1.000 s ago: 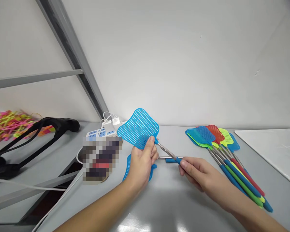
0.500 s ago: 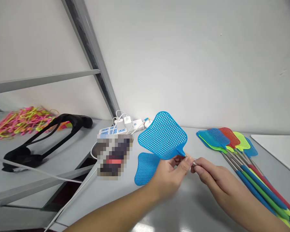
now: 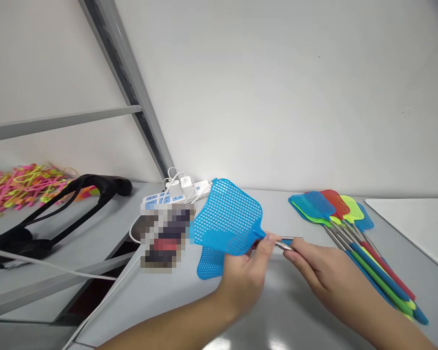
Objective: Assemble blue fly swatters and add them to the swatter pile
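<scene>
In the head view, my left hand (image 3: pixel 246 274) is closed, pinching a blue fly swatter (image 3: pixel 233 214) at the neck below its perforated head. My right hand (image 3: pixel 319 265) is closed around the same swatter's metal shaft (image 3: pixel 283 245), a little to the right of my left fingers. The lower part of this swatter is hidden by my right hand. Beneath the raised head lies a second blue fly swatter (image 3: pixel 209 265), partly covered. A thin metal rod (image 3: pixel 294 238) shows just behind the gripped shaft.
On the right, several coloured fly swatters (image 3: pixel 365 260) lie bunched beside a white board (image 3: pixel 416 228). To the left are a white power strip (image 3: pixel 160 199) with chargers, a blurred-out item (image 3: pixel 166 238), a black frame-like object (image 3: pixel 78 218) and a pile of pink and yellow strings (image 3: pixel 29 187).
The held swatter's head has come lower and tilted, now overlapping more of the swatter beneath. More metal shaft shows between my hands, which have moved apart. The whole view has shifted slightly.
</scene>
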The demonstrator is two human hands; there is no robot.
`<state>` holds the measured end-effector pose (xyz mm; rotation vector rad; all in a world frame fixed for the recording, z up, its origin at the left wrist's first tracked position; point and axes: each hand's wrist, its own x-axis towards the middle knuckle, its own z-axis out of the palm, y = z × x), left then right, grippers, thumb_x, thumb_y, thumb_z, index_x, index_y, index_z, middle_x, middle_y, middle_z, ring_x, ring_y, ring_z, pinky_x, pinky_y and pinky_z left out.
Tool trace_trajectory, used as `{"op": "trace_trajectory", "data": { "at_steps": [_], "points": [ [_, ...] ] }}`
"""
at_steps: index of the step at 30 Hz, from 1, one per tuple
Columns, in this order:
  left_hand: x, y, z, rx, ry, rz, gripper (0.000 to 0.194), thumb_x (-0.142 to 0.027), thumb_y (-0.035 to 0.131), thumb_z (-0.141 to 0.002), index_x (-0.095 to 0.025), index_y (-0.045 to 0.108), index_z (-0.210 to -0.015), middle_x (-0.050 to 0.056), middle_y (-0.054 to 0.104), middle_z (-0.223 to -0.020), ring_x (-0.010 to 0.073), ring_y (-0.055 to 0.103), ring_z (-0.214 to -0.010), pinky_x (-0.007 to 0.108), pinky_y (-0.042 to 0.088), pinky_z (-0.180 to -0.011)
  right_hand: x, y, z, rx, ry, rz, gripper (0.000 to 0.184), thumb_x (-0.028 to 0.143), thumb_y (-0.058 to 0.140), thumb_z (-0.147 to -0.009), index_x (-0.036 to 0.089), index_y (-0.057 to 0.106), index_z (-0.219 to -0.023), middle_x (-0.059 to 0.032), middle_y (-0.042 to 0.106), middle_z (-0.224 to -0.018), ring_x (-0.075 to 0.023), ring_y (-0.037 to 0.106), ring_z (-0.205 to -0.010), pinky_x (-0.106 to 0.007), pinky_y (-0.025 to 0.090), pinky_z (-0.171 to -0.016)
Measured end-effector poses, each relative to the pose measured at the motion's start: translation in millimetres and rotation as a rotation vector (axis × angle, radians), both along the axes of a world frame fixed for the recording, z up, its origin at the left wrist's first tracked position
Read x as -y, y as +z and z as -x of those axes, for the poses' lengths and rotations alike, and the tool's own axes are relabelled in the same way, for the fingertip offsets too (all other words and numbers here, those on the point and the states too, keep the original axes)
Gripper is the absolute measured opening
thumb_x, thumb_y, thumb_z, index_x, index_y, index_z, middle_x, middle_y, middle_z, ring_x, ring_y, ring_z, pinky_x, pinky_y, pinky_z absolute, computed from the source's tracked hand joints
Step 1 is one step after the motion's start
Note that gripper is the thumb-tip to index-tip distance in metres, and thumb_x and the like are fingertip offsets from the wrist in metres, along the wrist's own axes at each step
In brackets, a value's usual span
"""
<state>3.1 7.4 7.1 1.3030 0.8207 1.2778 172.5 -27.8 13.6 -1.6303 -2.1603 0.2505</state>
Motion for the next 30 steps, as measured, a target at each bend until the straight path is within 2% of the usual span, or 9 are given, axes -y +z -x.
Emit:
{"op": "trace_trajectory", "data": {
  "at_steps": [4,7,12,16,20,22,25,27,30],
  "points": [
    [-12,1.1,7,0.033,0.105,0.007,0.028,-0.043,0.061,-0.089,-0.017,0.073,-0.088,-0.004,0.042,-0.054,0.0100,0.040,-0.051,0.025,0.035,-0.052,15,-7.9,-28,0.165,-0.064,-0.141,0.035,0.043,0.034,-0.101,0.025,0.037,-0.071,0.0055,0.050,-0.052,-0.0135,0.047,-0.042,-0.026,0.024,-0.045],
    [-13,8.5,8,0.114,0.123,-0.013,0.028,-0.042,0.062,-0.090,-0.016,0.071,-0.083,-0.005,0.038,-0.054,0.0076,0.031,-0.049,0.024,0.028,-0.049,41,-13.2,-59,0.295,-0.091,-0.278,0.033,0.041,0.037,-0.100,0.025,0.036,-0.071,0.0059,0.049,-0.050,-0.0141,0.046,-0.039,-0.028,0.022,-0.043],
    [11,26.1,-1,0.189,0.088,-0.020,0.025,-0.038,0.064,-0.089,-0.015,0.070,-0.081,-0.007,0.036,-0.050,0.0062,0.031,-0.047,0.023,0.031,-0.050,92,-8.8,-100,0.442,-0.108,-0.369,0.030,0.042,0.042,-0.098,0.026,0.039,-0.074,0.0059,0.050,-0.050,-0.0151,0.048,-0.039,-0.030,0.022,-0.045],
    [25,40.4,0,0.313,0.224,0.021,0.022,-0.035,0.066,-0.088,-0.015,0.069,-0.079,-0.008,0.033,-0.047,0.0049,0.028,-0.044,0.021,0.035,-0.049,122,-3.2,-123,0.515,-0.134,-0.431,0.032,0.041,0.043,-0.099,0.025,0.037,-0.072,0.0058,0.047,-0.052,-0.0141,0.045,-0.040,-0.031,0.021,-0.047],
    [38,48.5,4,0.365,0.344,-0.042,0.019,-0.032,0.068,-0.085,-0.014,0.067,-0.079,-0.007,0.039,-0.049,0.0054,0.032,-0.045,0.021,0.037,-0.049,142,-0.8,-138,0.555,-0.107,-0.475,0.031,0.036,0.042,-0.100,0.024,0.039,-0.071,0.0047,0.048,-0.055,-0.0145,0.046,-0.044,-0.030,0.023,-0.050],
    [49,47.6,-1,0.395,0.373,-0.034,0.019,-0.034,0.066,-0.087,-0.015,0.066,-0.081,-0.007,0.042,-0.053,0.0057,0.034,-0.045,0.021,0.038,-0.049,149,0.7,-141,0.562,-0.118,-0.481,0.032,0.036,0.041,-0.100,0.024,0.041,-0.070,0.0035,0.049,-0.057,-0.0152,0.046,-0.046,-0.031,0.024,-0.051],
    [76,39.9,-16,0.461,0.352,0.088,0.019,-0.036,0.064,-0.089,-0.019,0.059,-0.081,-0.007,0.044,-0.062,0.0058,0.036,-0.044,0.022,0.040,-0.048,157,5.7,-136,0.539,-0.148,-0.460,0.030,0.035,0.041,-0.101,0.023,0.048,-0.075,0.0011,0.053,-0.063,-0.0161,0.051,-0.052,-0.031,0.027,-0.053],
    [98,31.6,-28,0.454,0.280,0.173,0.024,-0.040,0.062,-0.090,-0.019,0.057,-0.080,-0.007,0.042,-0.063,0.0055,0.037,-0.044,0.023,0.041,-0.050,164,11.4,-127,0.514,-0.151,-0.456,0.024,0.034,0.040,-0.101,0.021,0.055,-0.087,-0.0004,0.057,-0.069,-0.0168,0.054,-0.056,-0.031,0.029,-0.055],
    [130,18.9,-43,0.365,0.121,0.238,0.034,-0.051,0.057,-0.091,-0.018,0.061,-0.082,-0.006,0.042,-0.061,0.0066,0.042,-0.047,0.024,0.042,-0.055,176,22.4,-105,0.495,-0.125,-0.469,0.023,0.034,0.040,-0.101,0.019,0.056,-0.107,-0.0016,0.060,-0.073,-0.0172,0.055,-0.058,-0.031,0.031,-0.057]
  ]
}}
